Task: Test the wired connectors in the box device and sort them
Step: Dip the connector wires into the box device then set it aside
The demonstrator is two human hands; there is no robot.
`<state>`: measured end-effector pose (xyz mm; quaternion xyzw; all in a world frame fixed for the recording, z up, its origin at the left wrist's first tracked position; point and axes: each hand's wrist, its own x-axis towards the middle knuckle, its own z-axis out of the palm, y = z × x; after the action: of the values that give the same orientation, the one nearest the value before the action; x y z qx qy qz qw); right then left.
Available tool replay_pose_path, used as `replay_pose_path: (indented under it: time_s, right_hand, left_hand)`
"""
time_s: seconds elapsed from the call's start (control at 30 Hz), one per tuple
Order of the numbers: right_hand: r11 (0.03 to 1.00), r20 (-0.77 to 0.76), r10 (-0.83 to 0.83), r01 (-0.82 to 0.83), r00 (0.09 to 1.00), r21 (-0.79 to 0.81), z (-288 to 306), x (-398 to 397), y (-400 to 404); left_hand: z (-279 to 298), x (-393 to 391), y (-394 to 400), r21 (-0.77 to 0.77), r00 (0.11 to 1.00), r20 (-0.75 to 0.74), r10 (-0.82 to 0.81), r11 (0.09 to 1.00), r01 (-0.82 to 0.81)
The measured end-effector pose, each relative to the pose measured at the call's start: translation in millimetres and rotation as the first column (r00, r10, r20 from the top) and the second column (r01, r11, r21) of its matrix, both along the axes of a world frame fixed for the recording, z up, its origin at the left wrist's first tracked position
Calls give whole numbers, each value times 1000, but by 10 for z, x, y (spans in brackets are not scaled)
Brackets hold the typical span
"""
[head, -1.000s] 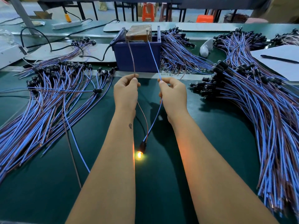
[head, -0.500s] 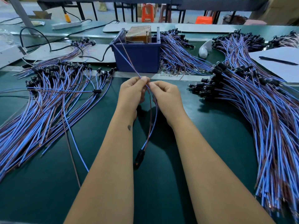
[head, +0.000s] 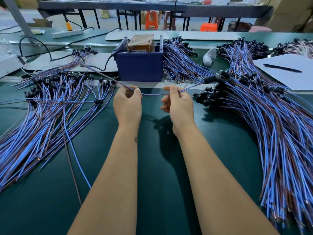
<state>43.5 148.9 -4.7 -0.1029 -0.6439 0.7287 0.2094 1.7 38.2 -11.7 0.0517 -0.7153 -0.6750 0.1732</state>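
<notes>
On a dark green worktop [head: 152, 167], seen from above by a head camera, two bare forearms reach forward. Between the hands a single blue and brown wire pair [head: 153, 94] is stretched sideways, sagging slightly in the middle. The left hand [head: 127, 104] pinches it between thumb and fingertips, and the loose wire ends run on up and to the left, over the left pile. The right hand [head: 177, 103] grips it with curled fingers, and from there the pair runs right to its black connector [head: 210, 80], which hangs just at the edge of the right pile.

Just beyond the hands stands a dark blue box [head: 140, 67] with a brown block [head: 141, 41] and upright metal pins on top; a black cable runs from its left side.

To the left lies a wide pile of blue and brown wires [head: 42, 119] with black connectors at their far ends. To the right lies a larger, thicker pile [head: 274, 133] of the same kind. More wires lie behind the box on its right. At far right a black pen [head: 282, 68] rests on a white sheet [head: 291, 77].
</notes>
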Motion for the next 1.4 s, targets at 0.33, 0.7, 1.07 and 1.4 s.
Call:
replay_pose_path:
  time_s: [0.33, 0.7, 1.07, 1.4]
  right_hand:
    - [905, 56, -305, 271, 951, 329, 53, 58, 144]
    - [565, -9, -425, 272, 905, 779, 530, 548, 1287]
    - [149, 180, -682, -107, 708, 983, 591, 685, 1878]
    - [511, 63, -99, -3, 993, 859, 297, 176, 222]
  left_hand:
    - [30, 161, 166, -106, 966, -81, -246, 966, 237]
    - [126, 915, 897, -366, 621, -237, -747, 661, 655]
    - [32, 1020, 1073, -685, 597, 19, -802, 425, 593]
    - [89, 259, -35, -780, 993, 58, 105, 625, -21]
